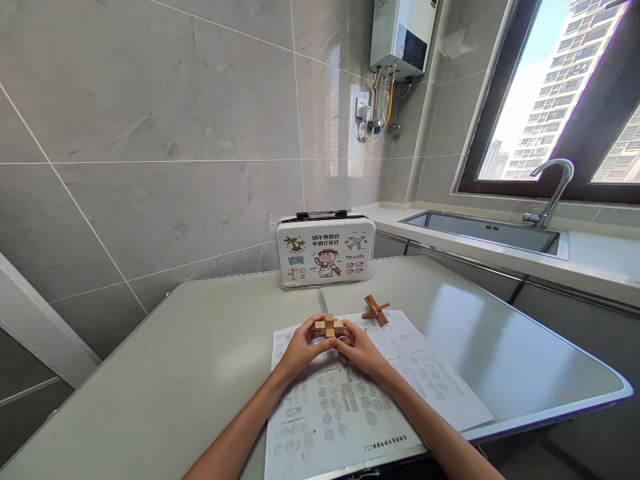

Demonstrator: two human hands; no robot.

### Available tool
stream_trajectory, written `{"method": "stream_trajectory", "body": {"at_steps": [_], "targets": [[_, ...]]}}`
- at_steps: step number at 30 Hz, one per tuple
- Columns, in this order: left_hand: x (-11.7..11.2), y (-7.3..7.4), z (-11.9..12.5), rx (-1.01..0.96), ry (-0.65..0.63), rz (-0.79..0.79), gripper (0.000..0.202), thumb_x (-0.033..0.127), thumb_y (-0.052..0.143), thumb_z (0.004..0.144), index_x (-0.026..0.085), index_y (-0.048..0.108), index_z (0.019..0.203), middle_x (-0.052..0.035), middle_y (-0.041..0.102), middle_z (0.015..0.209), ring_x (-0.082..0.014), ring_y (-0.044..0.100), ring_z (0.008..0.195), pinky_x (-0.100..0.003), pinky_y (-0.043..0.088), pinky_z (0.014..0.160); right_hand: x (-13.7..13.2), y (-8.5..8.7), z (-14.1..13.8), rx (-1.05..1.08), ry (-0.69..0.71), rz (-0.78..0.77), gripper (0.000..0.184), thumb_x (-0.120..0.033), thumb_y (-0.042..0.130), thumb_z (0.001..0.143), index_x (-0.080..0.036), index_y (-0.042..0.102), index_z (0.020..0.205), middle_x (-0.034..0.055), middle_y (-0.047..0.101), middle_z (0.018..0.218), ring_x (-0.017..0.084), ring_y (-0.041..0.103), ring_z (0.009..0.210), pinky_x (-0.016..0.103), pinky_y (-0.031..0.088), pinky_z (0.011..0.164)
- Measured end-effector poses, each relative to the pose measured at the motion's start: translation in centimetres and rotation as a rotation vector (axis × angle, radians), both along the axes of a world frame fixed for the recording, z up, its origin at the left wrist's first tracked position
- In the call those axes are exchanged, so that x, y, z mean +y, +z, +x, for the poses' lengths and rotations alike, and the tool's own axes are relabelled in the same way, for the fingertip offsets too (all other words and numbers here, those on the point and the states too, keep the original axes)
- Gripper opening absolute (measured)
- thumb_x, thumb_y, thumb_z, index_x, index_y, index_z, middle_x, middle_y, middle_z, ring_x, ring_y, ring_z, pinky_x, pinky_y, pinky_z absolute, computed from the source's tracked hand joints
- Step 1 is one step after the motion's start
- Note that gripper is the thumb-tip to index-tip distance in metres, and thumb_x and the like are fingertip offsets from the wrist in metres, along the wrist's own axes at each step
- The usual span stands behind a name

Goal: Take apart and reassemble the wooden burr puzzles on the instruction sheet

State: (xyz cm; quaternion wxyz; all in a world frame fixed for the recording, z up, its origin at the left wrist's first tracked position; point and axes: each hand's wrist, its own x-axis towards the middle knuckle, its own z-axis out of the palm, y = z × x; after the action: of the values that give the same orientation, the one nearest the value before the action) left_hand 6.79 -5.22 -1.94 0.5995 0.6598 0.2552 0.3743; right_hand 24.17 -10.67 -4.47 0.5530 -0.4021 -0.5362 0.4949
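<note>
Between both hands, over the printed sheet, is a wooden burr puzzle (329, 327) made of interlocking light-brown blocks. My left hand (306, 343) grips its left side, fingers behind and thumb in front. My right hand (361, 348) closes around the right side, its thumb near the left one. A bit of wood shows just under the right fingers; whether it belongs to the same puzzle I cannot tell. Behind the right hand, a second wooden puzzle piece cluster (376, 311), crossed and star-like, lies at the sheet's far edge. The paper sheet (345, 427) carries small diagrams and text.
A white cartoon-printed case (325, 252) with a black handle stands at the back of the pale table (200, 373), against the tiled wall. To the right run a counter with a sink (485, 227) and a faucet (555, 187), below a window. A water heater (404, 37) hangs above.
</note>
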Motion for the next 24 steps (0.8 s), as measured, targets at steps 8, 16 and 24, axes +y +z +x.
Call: {"method": "stream_trajectory", "body": {"at_steps": [8, 16, 24], "targets": [[0.3, -0.1, -0.2, 0.013, 0.034, 0.002, 0.064, 0.038, 0.092, 0.072, 0.018, 0.066, 0.128, -0.0114, 0.073, 0.12, -0.0281, 0.067, 0.114, -0.041, 0.048, 0.105, 0.0, 0.2, 0.6, 0.058, 0.026, -0.059, 0.046, -0.065, 0.064, 0.091, -0.02, 0.057, 0.097, -0.0038, 0.061, 0.064, 0.008, 0.046, 0.044, 0.02, 0.028, 0.041], [0.5, -0.2, -0.6, -0.019, -0.141, -0.043, 0.065, 0.045, 0.087, 0.075, 0.016, 0.066, 0.13, -0.0079, 0.072, 0.104, -0.0173, 0.065, 0.076, -0.033, 0.051, 0.08, -0.5, 0.4, 1.1, 0.161, 0.397, -0.125, 0.042, -0.056, 0.072, 0.092, -0.015, 0.064, 0.094, -0.0018, 0.061, 0.069, 0.006, 0.045, 0.045, 0.022, 0.033, 0.046], [0.6, -0.3, -0.9, -0.015, -0.221, -0.068, 0.071, 0.045, 0.088, 0.073, 0.019, 0.067, 0.135, -0.0105, 0.071, 0.118, -0.0198, 0.065, 0.087, -0.032, 0.05, 0.083, -0.4, 0.2, 1.3, 0.062, 0.383, -0.094, 0.047, -0.056, 0.079, 0.085, -0.012, 0.069, 0.096, 0.001, 0.065, 0.072, 0.007, 0.048, 0.049, 0.023, 0.032, 0.046]]}}
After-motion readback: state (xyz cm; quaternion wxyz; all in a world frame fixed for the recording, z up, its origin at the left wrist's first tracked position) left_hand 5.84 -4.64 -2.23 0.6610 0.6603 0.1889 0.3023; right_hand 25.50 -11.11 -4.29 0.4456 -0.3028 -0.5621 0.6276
